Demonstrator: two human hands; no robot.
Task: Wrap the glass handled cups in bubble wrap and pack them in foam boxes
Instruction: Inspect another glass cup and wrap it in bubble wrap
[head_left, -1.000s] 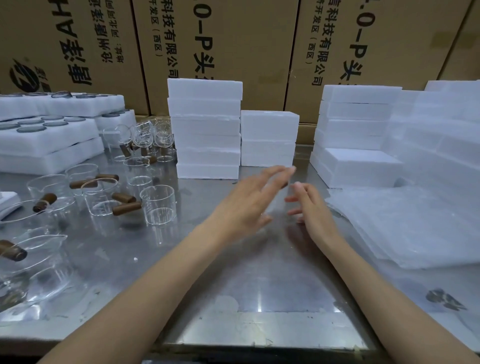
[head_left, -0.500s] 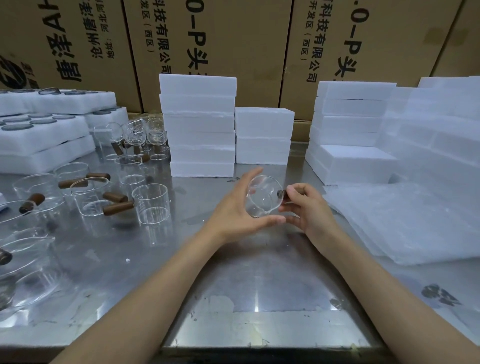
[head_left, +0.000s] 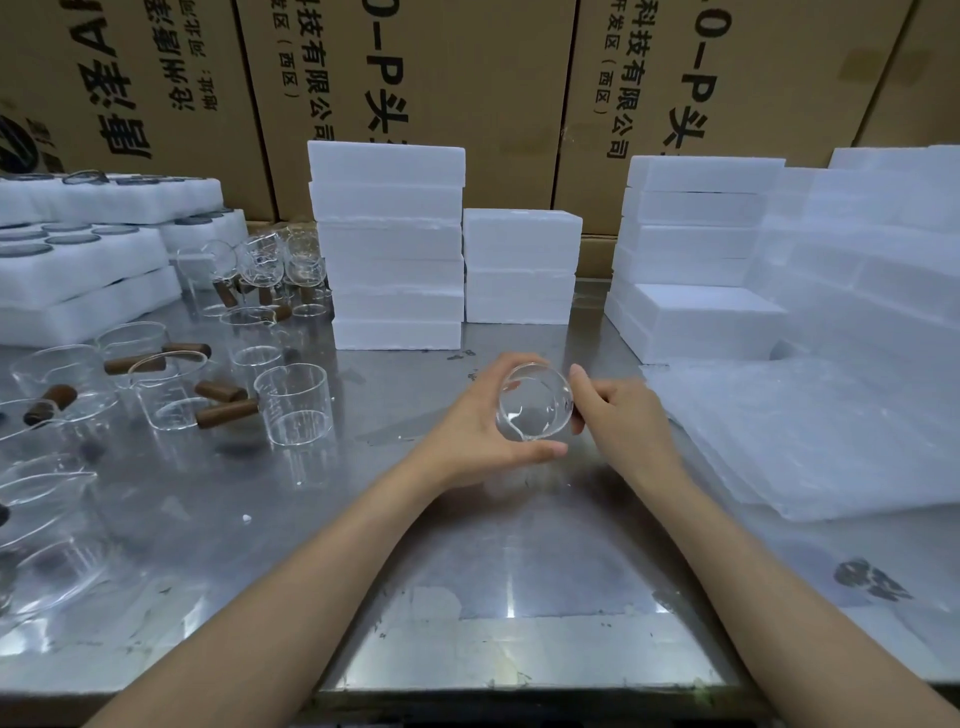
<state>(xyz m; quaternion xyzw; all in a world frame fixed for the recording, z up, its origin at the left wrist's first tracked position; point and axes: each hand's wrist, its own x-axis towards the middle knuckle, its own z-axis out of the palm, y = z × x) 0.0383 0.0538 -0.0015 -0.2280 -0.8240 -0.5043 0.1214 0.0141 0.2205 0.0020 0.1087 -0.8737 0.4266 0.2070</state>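
Two bare forearms reach in from the bottom of the frame and meet at its centre.

The left forearm enters at the lower left and runs diagonally up to the left hand, whose thumb lies along the bottom and whose fingers curl over the top of a glass cup, cradling it. The right forearm enters at the lower right and angles up to the right hand, seen from its back, with fingers curled at the cup's right side; what they pinch there is hidden. Both wrists are straight, hands just beside each other.
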